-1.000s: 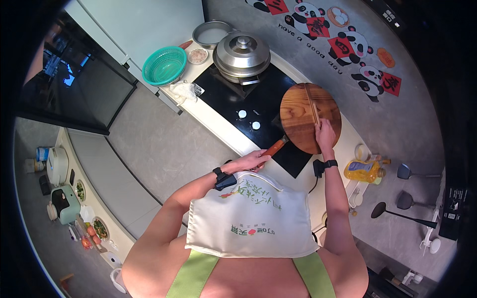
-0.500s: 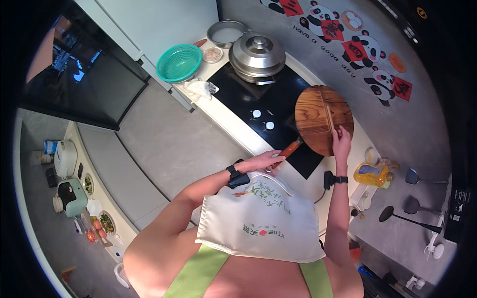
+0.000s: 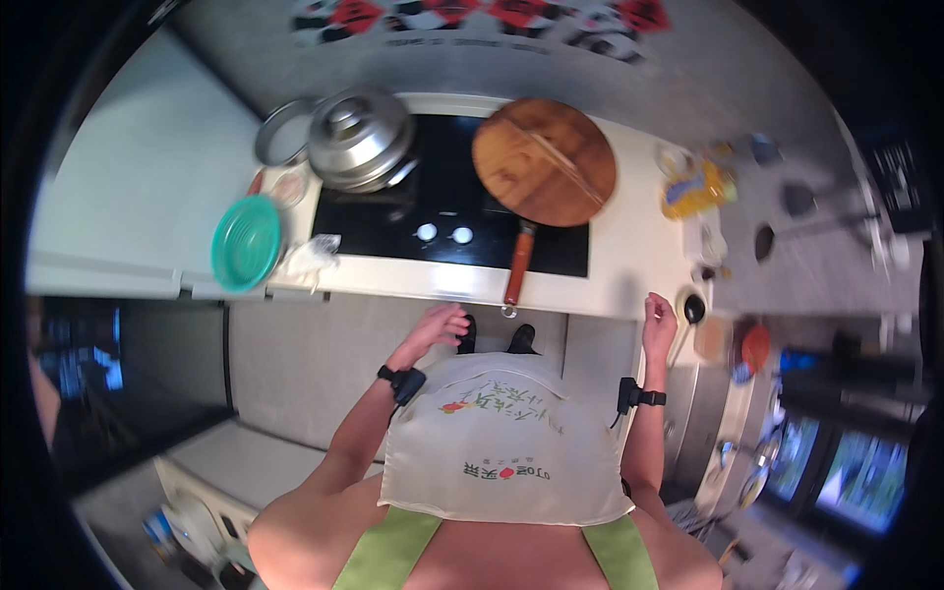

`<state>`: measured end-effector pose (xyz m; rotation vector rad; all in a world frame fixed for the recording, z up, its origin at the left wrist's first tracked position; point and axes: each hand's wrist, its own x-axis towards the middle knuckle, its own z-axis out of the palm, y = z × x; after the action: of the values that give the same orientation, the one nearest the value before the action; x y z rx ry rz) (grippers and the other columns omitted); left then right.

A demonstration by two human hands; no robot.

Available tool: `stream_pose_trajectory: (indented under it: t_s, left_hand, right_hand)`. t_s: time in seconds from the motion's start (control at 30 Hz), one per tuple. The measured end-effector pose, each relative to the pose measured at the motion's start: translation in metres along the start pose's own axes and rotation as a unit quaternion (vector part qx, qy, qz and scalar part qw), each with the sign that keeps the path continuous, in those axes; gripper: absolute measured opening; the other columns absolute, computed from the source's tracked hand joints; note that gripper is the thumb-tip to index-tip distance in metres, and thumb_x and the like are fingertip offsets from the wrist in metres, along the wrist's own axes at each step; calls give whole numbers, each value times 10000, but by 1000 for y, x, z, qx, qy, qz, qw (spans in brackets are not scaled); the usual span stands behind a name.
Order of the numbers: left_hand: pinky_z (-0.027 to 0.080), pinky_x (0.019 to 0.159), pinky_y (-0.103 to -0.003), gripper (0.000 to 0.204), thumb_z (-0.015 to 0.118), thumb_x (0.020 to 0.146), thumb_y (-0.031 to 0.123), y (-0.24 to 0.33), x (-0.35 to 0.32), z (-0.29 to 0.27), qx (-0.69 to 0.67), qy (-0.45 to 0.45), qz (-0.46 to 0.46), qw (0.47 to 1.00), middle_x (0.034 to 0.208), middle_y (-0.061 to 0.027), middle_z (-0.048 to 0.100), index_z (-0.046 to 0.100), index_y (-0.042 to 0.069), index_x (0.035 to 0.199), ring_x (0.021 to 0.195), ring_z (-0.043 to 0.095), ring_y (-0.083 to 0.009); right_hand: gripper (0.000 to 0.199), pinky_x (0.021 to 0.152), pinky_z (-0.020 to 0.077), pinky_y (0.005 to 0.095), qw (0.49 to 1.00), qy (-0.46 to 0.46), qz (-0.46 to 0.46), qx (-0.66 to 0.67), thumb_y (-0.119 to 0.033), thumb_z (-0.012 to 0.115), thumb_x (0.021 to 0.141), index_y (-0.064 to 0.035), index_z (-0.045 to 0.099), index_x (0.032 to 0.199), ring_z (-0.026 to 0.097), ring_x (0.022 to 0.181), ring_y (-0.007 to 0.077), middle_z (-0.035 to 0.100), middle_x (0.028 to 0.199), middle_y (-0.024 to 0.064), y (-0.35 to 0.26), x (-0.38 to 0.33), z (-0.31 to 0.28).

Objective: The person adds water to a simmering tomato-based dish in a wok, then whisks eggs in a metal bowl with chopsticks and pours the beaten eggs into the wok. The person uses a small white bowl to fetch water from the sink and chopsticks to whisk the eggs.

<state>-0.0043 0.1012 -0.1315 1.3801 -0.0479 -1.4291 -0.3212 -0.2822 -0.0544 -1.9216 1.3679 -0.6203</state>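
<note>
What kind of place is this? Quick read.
A kitchen, probably a home one. What shows it: a black cooktop set into a pale counter, a steel pot with a domed lid, and a pan under a round wooden lid.

Kitchen: cooktop (image 3: 447, 177), 2 knobs (image 3: 426, 232), lidded pan (image 3: 519, 265), pot (image 3: 360, 143)

I see brown with darker wood grain on the lid (image 3: 523, 169), reddish brown on the pan handle (image 3: 519, 265), black on the cooktop (image 3: 447, 177) and white on its knobs (image 3: 426, 232). The basket (image 3: 246, 242) is teal green, the pot (image 3: 360, 147) silver, the bottle (image 3: 700, 190) yellow and the worktop (image 3: 637, 231) cream. My off-white apron (image 3: 506, 433) bears green and red print (image 3: 509, 396), with lime-green straps (image 3: 624, 553).
</note>
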Motion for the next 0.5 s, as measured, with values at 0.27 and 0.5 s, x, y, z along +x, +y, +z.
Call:
stream_pose_trajectory:
  t_s: [0.27,0.5]
  left_hand:
    - [628,751,-427,506,591,1018,430,-49,45,-62,333,-1,-105,937,1120,-132,721,600,20,1315,967,712,-243]
    - [569,874,-404,559,620,1000,442,-101,42,-6,502,-128,-137,844,1197,-124,710,608,21,1368,1020,698,-237]
  right_hand:
    - [255,734,577,320,982,130,119,-59,-204,647,1018,-8,749,1145,711,761,159,762,880,97,89,-170,-75]
    - [237,749,563,380,956,198,217,19,-217,673,971,-42,753,1109,732,801,292,755,874,152,149,-325,-101]
